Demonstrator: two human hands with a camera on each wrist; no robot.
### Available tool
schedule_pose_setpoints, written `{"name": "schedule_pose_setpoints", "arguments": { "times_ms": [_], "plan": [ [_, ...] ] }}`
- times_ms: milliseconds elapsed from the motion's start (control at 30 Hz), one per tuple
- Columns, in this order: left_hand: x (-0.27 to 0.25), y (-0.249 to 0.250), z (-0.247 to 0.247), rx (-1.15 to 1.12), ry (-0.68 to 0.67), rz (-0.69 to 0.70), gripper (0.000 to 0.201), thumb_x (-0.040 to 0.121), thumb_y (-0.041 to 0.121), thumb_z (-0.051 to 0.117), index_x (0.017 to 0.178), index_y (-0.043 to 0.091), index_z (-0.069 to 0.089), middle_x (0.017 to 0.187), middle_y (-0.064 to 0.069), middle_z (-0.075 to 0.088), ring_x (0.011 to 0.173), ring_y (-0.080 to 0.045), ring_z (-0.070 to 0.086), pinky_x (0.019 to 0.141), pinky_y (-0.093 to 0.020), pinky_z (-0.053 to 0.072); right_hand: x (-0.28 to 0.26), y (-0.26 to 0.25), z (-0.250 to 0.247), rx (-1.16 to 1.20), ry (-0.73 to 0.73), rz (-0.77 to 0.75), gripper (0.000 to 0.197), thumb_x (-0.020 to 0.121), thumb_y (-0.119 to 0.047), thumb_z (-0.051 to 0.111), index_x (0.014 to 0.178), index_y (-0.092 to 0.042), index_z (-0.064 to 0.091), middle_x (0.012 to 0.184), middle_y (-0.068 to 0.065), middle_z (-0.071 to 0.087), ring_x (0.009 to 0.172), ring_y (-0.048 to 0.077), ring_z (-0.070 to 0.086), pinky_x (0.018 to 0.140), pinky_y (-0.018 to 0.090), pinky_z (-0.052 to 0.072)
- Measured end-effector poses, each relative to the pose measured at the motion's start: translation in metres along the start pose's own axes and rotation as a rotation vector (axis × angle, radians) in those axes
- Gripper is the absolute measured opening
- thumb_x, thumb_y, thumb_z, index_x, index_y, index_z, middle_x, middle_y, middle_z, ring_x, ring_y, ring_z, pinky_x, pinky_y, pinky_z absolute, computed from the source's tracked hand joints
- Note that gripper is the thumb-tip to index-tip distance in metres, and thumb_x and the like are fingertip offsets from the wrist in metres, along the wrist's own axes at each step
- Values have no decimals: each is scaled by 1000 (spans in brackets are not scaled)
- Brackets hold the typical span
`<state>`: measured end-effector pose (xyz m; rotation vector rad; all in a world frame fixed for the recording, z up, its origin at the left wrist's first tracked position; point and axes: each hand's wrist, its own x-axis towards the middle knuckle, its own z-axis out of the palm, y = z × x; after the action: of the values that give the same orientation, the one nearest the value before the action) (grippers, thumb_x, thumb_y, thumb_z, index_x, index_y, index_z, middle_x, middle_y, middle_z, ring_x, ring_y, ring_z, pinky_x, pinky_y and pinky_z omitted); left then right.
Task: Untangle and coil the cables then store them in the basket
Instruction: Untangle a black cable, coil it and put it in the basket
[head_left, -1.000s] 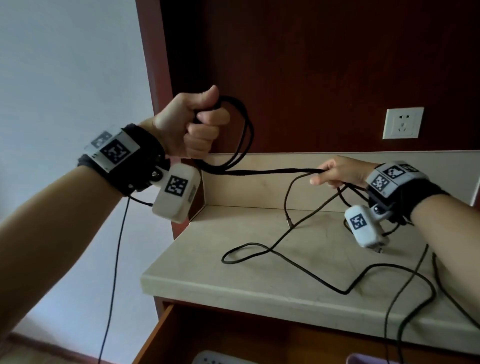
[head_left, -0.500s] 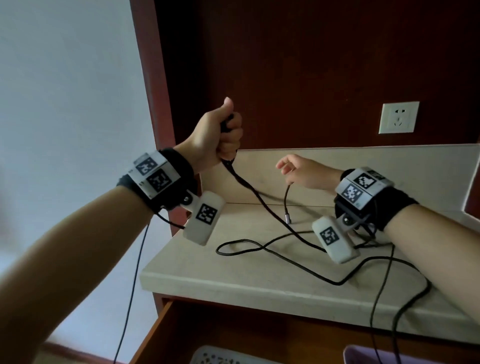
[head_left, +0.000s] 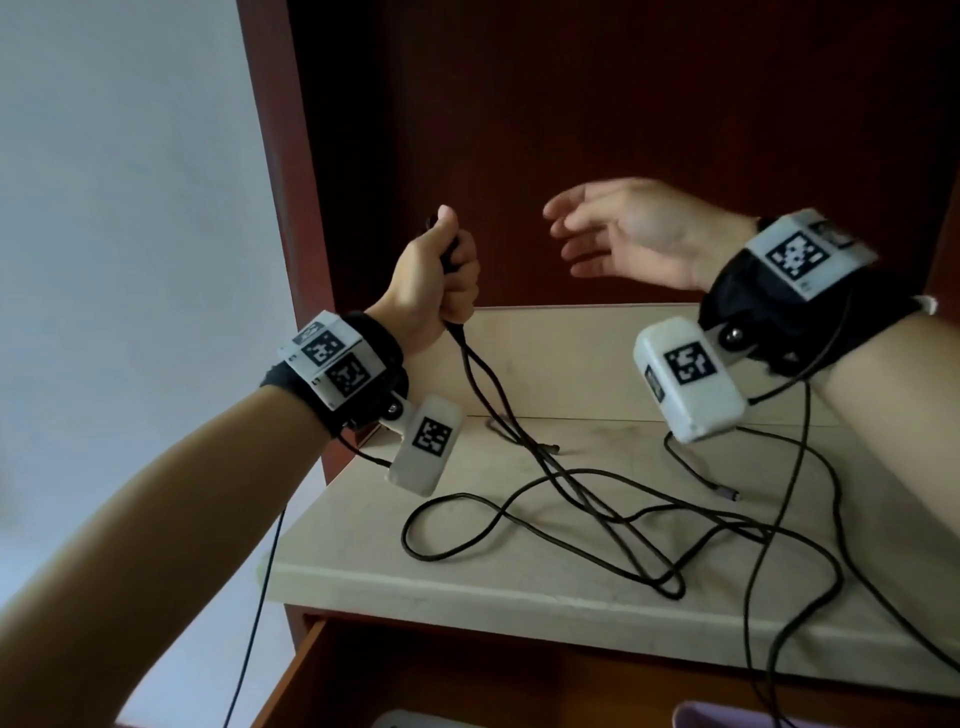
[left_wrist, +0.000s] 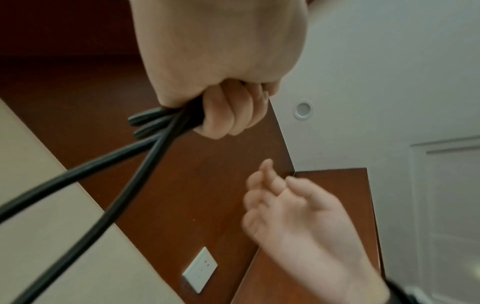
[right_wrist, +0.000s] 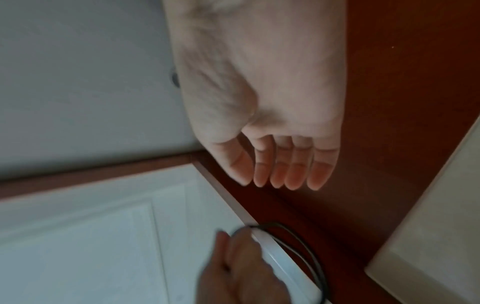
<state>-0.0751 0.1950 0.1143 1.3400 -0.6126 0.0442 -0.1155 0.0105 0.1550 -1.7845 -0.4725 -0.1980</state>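
So my left hand (head_left: 434, 283) is balled into a fist around a bunch of the black cable (head_left: 524, 441), fingers (left_wrist: 228, 111) wrapped tight round several strands, and that grip is up in the air above the back left part of the bench (head_left: 363, 561). From the left wrist view you can see a couple of folded cable ends poking out of the bottom of my fist plus two long strands running down and away from it. Those strands drop from under my grip to the bench top, where the rest of the cable sprawls in loose crossing loops, mostly below and to the right of my fist, with one loop lying near the front edge. One metal plug end (head_left: 726, 493) sits on the bench under my right wrist, and another small connector (head_left: 550, 448) lies just below my left grip towards the back wall. My right hand (head_left: 628, 236) is spread and holds nothing, fingers (right_wrist: 293, 168) relaxed and side by side, palm turned towards my left fist and level with it, a short gap between them, and it's blurry. Behind both hands is dark red-brown wood panelling (head_left: 623, 104). The wall socket (left_wrist: 200, 269) only shows up in the left wrist view. Below the bench's front edge a drawer (head_left: 415, 675) stands open; can't tell what the pale stuff in it is.
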Motion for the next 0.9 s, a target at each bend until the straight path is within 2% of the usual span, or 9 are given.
{"name": "schedule_pose_setpoints", "arguments": {
  "times_ms": [133,200,333,467,533,633,700,767,900],
  "plan": [
    [4,11,10,-155,-9,38,51,101,48,15,60,18,24,41,7,21,32,-5,13,34,-16,11,-5,37,26,-281,-175,79,39,89,-8,57,126,-13,50,113,0,58,103,11,53,88,26,40],
    [4,17,18,-221,-32,61,51,101,48,15,60,18,23,39,7,20,31,-5,12,33,-15,10,-8,55,40,-413,-259,28,44,89,-15,60,132,-13,47,126,-1,55,114,10,50,92,16,37],
    [6,30,16,-304,-117,98,63,101,48,13,48,19,34,37,8,23,29,-4,14,32,-18,10,-8,79,45,-435,-380,13,7,93,-13,55,94,-13,63,73,-3,66,71,7,63,76,11,47],
    [5,48,-8,-312,-284,68,69,99,52,7,43,23,36,37,9,19,35,-7,6,33,-19,9,-2,94,22,-492,-526,161,17,95,-13,51,80,-13,60,48,-10,45,43,2,43,66,22,52],
    [4,52,-22,-201,-516,-16,62,97,56,7,50,25,33,43,9,17,36,-7,10,34,-19,11,2,96,6,-552,-506,199,19,95,-16,51,80,-13,61,53,-4,36,44,4,37,60,20,46],
    [-5,49,-29,50,-832,-285,46,86,61,47,56,27,47,46,10,26,37,-8,19,36,-16,20,9,90,-14,-619,-442,203,19,94,-19,51,80,-15,63,57,-4,35,50,6,35,59,16,40],
    [-15,40,-23,277,-833,-495,45,83,59,52,53,24,50,41,13,29,35,-6,16,35,-15,17,11,83,-20,-579,-467,222,21,94,-13,51,75,-12,60,58,-1,39,51,6,36,56,14,37],
    [-24,28,-17,525,-778,-639,47,88,53,39,53,21,47,40,12,29,34,-3,15,36,-16,11,15,82,-26,-598,-475,248,26,93,-6,51,68,-9,55,58,4,40,51,8,37,55,15,34],
    [-31,8,-23,1096,-603,-660,41,100,41,32,73,14,49,47,7,29,39,-7,19,41,-20,12,14,87,-35,-701,-339,276,25,93,-14,53,70,-5,52,58,3,42,55,14,35,56,23,31]
  ]
}}
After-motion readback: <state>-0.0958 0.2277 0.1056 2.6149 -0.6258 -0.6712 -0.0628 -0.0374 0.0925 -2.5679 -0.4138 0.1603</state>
